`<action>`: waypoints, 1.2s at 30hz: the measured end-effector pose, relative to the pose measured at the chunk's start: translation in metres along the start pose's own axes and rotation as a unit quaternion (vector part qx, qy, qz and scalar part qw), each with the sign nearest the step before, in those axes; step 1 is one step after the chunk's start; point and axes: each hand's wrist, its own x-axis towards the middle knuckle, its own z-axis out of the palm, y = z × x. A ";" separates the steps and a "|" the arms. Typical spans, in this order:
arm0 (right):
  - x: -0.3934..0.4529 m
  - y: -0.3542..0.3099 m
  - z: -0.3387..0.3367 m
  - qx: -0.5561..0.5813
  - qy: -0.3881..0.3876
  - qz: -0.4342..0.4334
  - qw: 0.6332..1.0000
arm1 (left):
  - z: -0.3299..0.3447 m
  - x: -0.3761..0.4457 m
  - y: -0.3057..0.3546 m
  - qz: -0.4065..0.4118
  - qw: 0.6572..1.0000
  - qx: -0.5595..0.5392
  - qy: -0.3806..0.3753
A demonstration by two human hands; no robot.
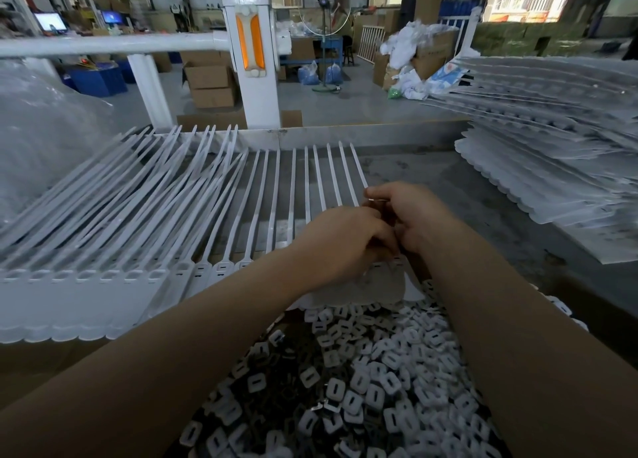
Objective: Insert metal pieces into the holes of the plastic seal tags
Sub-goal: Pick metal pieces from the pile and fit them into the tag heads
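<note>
1. The left hand [345,243] sits at the centre of the frame, knuckles up, fingers curled down onto the head end of a sheet of white seal tags [207,216].
2. The right hand [411,216] is just right of it, touching it, fingers bent and pinching a small shiny metal piece [378,200] at the fingertips.
3. The tags lie in a row across the tabletop [466,195], heads near the person, straps running toward the upper frame; those on the left overlap in layers.
4. A box [345,381] of small white and dark square pieces fills the lower centre, between the forearms.
5. A stack [552,140] of more tag sheets rests at the right edge.
6. A white post [253,60] with an orange panel stands beyond the tabletop, upper centre.
</note>
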 end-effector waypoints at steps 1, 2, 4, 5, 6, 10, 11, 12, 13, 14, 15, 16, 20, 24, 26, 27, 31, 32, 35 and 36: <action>0.000 0.000 0.001 0.000 0.000 0.001 1.000 | -0.001 -0.001 0.000 0.016 1.000 0.020 -0.004; -0.001 -0.001 0.001 -0.001 0.000 0.001 1.000 | -0.001 -0.003 -0.001 0.032 0.999 0.041 -0.011; -0.002 -0.001 0.002 -0.004 0.000 0.002 1.000 | -0.003 -0.007 -0.003 0.060 0.994 0.086 -0.027; -0.003 -0.001 0.002 -0.006 0.000 0.002 1.000 | -0.004 -0.009 -0.004 0.073 0.991 0.109 -0.037; -0.003 -0.001 0.002 -0.009 0.000 0.003 1.000 | -0.005 -0.011 -0.004 0.082 0.987 0.130 -0.046; -0.007 -0.001 0.003 -0.019 0.001 -0.003 1.000 | -0.005 -0.018 -0.002 0.091 0.982 0.154 -0.058; -0.007 0.000 0.003 -0.020 0.003 -0.006 1.000 | -0.005 -0.019 -0.002 0.087 0.984 0.145 -0.057; -0.008 -0.001 0.003 -0.023 0.005 -0.008 1.000 | -0.005 -0.020 -0.002 0.082 0.986 0.132 -0.055; -0.009 -0.001 0.003 -0.025 0.006 -0.009 1.000 | -0.004 -0.021 -0.002 0.077 0.988 0.119 -0.053; -0.010 -0.001 0.004 -0.029 0.007 -0.010 1.000 | -0.004 -0.022 -0.002 0.071 0.990 0.107 -0.052; -0.011 -0.001 0.004 -0.032 0.007 -0.011 0.999 | -0.004 -0.022 -0.003 0.065 0.992 0.092 -0.053; -0.012 -0.001 0.005 -0.035 0.009 -0.014 0.999 | -0.004 -0.022 -0.003 0.056 0.994 0.074 -0.057; -0.015 -0.001 0.007 -0.053 0.018 -0.023 0.998 | -0.004 -0.028 -0.005 0.023 0.995 0.025 -0.094; -0.017 -0.001 0.008 -0.067 0.024 -0.037 0.997 | -0.010 -0.031 -0.007 -0.004 0.986 0.047 -0.160; -0.016 -0.001 0.007 -0.065 0.023 -0.037 0.997 | -0.015 -0.031 -0.006 -0.006 0.982 0.032 -0.184; -0.016 -0.001 0.007 -0.063 0.021 -0.034 0.997 | -0.018 -0.031 -0.007 -0.007 0.983 0.018 -0.185; -0.015 -0.003 0.005 -0.049 0.014 -0.021 0.998 | -0.037 -0.038 -0.017 -0.070 0.985 -0.038 -0.153; -0.015 -0.003 0.005 -0.047 0.015 -0.020 0.999 | -0.042 -0.041 -0.022 -0.091 0.983 -0.028 -0.155; -0.013 -0.003 0.005 -0.050 0.016 -0.020 0.998 | -0.055 -0.054 -0.037 -0.139 0.969 0.031 -0.202; -0.013 -0.003 0.005 -0.050 0.016 -0.020 0.998 | -0.058 -0.057 -0.041 -0.149 0.963 0.047 -0.220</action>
